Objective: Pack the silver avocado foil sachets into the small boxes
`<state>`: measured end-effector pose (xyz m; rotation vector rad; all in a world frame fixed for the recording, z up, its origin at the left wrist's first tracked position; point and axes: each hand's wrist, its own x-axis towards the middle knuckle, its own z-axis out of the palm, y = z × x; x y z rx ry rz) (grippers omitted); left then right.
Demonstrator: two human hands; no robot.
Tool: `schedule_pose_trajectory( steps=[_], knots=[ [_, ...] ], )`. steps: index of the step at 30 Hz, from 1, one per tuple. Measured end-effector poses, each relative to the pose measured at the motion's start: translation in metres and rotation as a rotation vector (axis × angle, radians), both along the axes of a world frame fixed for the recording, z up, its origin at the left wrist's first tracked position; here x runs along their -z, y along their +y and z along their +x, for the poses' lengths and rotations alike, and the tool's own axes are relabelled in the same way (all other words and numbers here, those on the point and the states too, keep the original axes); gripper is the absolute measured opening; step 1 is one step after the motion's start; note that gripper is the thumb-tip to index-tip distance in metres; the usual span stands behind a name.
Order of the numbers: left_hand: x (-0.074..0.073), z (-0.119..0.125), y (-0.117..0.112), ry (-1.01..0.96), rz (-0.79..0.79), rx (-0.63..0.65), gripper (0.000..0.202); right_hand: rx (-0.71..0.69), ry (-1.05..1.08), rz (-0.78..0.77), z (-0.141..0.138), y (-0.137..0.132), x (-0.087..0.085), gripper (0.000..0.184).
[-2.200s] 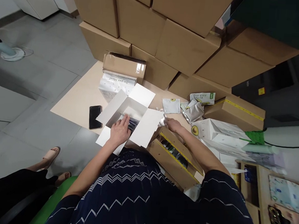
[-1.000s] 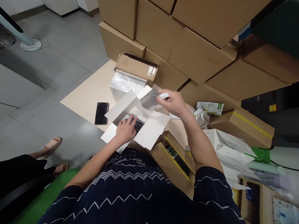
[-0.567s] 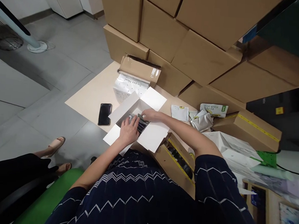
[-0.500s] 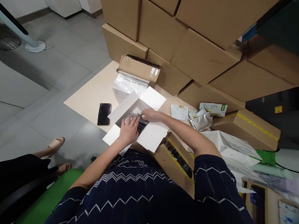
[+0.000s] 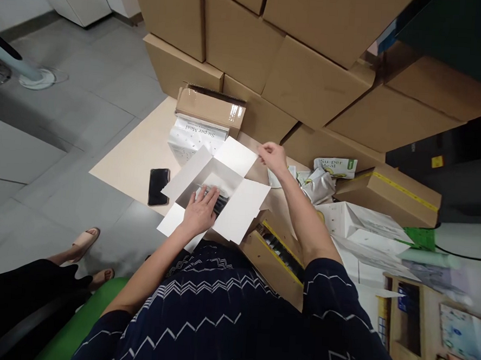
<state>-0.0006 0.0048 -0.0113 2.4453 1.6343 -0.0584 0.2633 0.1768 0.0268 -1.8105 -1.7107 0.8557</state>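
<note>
An open white carton (image 5: 243,202) with its flaps folded outward sits in front of me, tilted in my view. Inside it are dark, flat packets (image 5: 222,200), partly covered by my hand. My left hand (image 5: 200,209) reaches into the carton, its fingers stretched out flat on the packets. Beyond the carton's right flap, my right hand (image 5: 273,156) is in the air with its fingers bent together, and nothing shows in them. Silver and white pouches (image 5: 319,189) marked Su-per Meal lie just right of that hand.
A phone (image 5: 159,187) lies on the table's left edge. A printed Su-per Meal box (image 5: 196,136) stands behind the carton, before stacked brown boxes (image 5: 240,44). A yellow-edged brown box (image 5: 274,258) is near my waist. Another person's sandalled foot (image 5: 85,240) shows at left.
My right hand has come out of the carton and moved up and right toward the pouches. My left hand stays on the packets inside. The view has shifted slightly.
</note>
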Motion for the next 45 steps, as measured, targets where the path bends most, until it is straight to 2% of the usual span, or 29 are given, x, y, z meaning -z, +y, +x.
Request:
schedule_pose_trajectory(
  steps=[1,3,5,7,9,12,14,16,19,21,24,26,28,30,32,35,40,45],
  knots=[
    [0.001,0.000,0.000,-0.005,0.001,-0.001,0.068,0.080,-0.156,0.001,0.018,0.006,0.011,0.025],
    [0.001,0.000,0.000,-0.010,0.002,-0.011,0.068,0.137,-0.444,-0.127,0.045,0.010,0.035,0.030],
    [0.001,0.001,-0.001,-0.016,-0.001,-0.018,0.068,0.119,-0.599,-0.280,0.060,0.004,0.060,0.040],
    [0.000,0.001,-0.002,-0.024,-0.007,-0.019,0.068,0.075,-0.667,-0.368,0.063,-0.007,0.080,0.040],
    [-0.001,0.000,-0.002,-0.033,-0.017,-0.020,0.068,0.029,-0.706,-0.400,0.059,-0.019,0.092,0.030],
    [-0.001,0.000,-0.003,-0.043,-0.032,-0.028,0.069,-0.017,-0.743,-0.418,0.053,-0.029,0.096,0.022],
    [0.000,-0.001,-0.003,-0.046,-0.030,-0.032,0.069,-0.014,-0.757,-0.405,0.054,-0.029,0.088,0.027],
    [0.001,-0.001,-0.004,-0.047,-0.023,-0.032,0.069,0.013,-0.769,-0.371,0.061,-0.026,0.071,0.034],
    [0.002,-0.001,-0.004,-0.051,-0.015,-0.028,0.068,0.100,-0.775,-0.243,0.081,-0.022,0.030,0.039],
    [0.001,-0.001,-0.003,-0.054,-0.012,-0.027,0.068,0.140,-0.731,-0.075,0.093,-0.026,-0.006,0.033],
    [-0.001,0.000,-0.003,-0.055,-0.014,-0.031,0.067,0.116,-0.541,0.235,0.098,-0.044,-0.062,0.024],
    [-0.002,0.000,-0.003,-0.053,-0.021,-0.034,0.067,0.102,-0.353,0.397,0.091,-0.058,-0.093,0.022],
    [-0.003,0.001,-0.003,-0.050,-0.031,-0.035,0.068,0.090,-0.154,0.510,0.077,-0.069,-0.115,0.023],
    [-0.003,0.001,-0.003,-0.048,-0.041,-0.039,0.068,0.051,-0.013,0.568,0.058,-0.075,-0.127,0.023],
    [-0.003,0.001,-0.002,-0.045,-0.048,-0.041,0.068,-0.018,0.045,0.553,0.035,-0.078,-0.128,0.022],
    [-0.002,0.001,-0.002,-0.042,-0.043,-0.044,0.068,-0.153,0.000,0.419,-0.002,-0.079,-0.115,0.021],
    [-0.001,0.001,-0.003,-0.052,-0.021,-0.055,0.068,-0.437,-0.307,0.156,-0.053,-0.087,-0.078,0.024],
    [-0.001,0.002,-0.002,-0.058,-0.024,-0.046,0.070,-0.607,-0.596,-0.055,-0.077,-0.081,-0.046,0.027]
  ],
)
